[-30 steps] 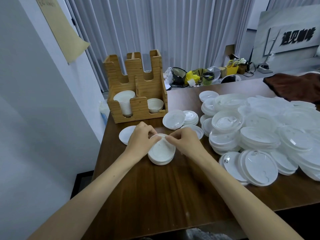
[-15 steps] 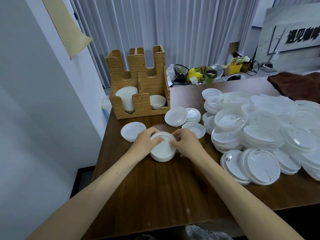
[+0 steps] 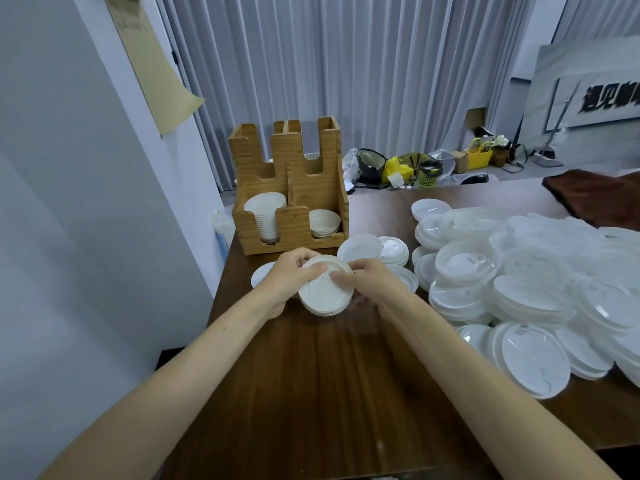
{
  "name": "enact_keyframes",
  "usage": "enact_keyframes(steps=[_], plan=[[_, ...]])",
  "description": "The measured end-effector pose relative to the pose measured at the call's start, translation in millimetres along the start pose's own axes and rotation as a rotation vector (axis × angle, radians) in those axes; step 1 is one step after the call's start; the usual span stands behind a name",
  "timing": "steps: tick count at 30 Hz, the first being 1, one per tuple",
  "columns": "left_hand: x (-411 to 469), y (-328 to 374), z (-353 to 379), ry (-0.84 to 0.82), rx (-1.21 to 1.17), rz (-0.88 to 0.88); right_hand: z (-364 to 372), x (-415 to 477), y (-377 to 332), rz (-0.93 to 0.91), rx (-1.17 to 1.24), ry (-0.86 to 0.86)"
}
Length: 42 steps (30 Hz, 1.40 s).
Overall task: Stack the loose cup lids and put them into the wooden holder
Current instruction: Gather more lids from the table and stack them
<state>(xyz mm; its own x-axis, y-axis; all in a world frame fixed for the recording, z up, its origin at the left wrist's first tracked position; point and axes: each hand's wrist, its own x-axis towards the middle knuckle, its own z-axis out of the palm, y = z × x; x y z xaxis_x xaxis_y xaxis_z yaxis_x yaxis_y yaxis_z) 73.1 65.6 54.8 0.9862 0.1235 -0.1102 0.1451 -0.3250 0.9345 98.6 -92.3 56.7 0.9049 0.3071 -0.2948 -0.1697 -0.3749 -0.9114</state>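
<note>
illumination is even and moderately dim, with a cool cast; daylight filters through the pleated curtain [image 3: 346, 81] at the rear. shadows are soft: a faint one lies on the bench [image 3: 311, 393] beneath the held stack of lids [image 3: 323, 289]. a pale sheen marks the wood near the bottom edge. small glints show on the heap of clear lids [image 3: 554, 282], whose outlines merge. wide-angle distortion bends the wall [image 3: 69, 237] and forearms outward. the wall sign [image 3: 609, 97] at far right is smeared by blur

Matt white plastic lids [image 3: 464, 263] lie on a glossy dark wood table [image 3: 311, 393] (holder [image 3: 304, 188]: pale raw-looking wood).
</note>
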Motion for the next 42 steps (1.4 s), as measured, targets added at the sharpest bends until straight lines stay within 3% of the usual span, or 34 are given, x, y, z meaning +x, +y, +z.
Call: enact_keyframes(steps=[6, 15, 18, 21, 25, 34, 42], plan=[[9.6, 23.4, -14.6, -0.027, 0.079, 0.118, -0.3, 15.9, -21.5, 0.048, -0.068, -0.028], [41.4, 45.4, -21.9, 0.065, 0.098, 0.234, -6.0, 43.6, -46.0, 0.048, 0.155, 0.05], [60.8, 54.9, -27.2, 0.162, 0.326, 0.344, -11.9, 57.0, -60.7, 0.019, 0.224, 0.113], [71.2, 58.7, -26.7, 0.301, 0.575, 0.594, -16.9, 74.7, -68.2, 0.001, 0.353, 0.221], [76.8, 51.8, -20.7, 0.3, 0.838, 0.8, -16.6, 88.7, -79.0, 0.006, 0.496, 0.26], [101.0, 58.6, -24.9, 0.482, 1.066, 0.927, -7.2, 108.0, -95.3, -0.079, 0.59, 0.234], [120.0, 59.6, -25.6, 0.525, 1.12, 0.835, -7.1, 115.3, -89.9, -0.123, 0.722, 0.18]])
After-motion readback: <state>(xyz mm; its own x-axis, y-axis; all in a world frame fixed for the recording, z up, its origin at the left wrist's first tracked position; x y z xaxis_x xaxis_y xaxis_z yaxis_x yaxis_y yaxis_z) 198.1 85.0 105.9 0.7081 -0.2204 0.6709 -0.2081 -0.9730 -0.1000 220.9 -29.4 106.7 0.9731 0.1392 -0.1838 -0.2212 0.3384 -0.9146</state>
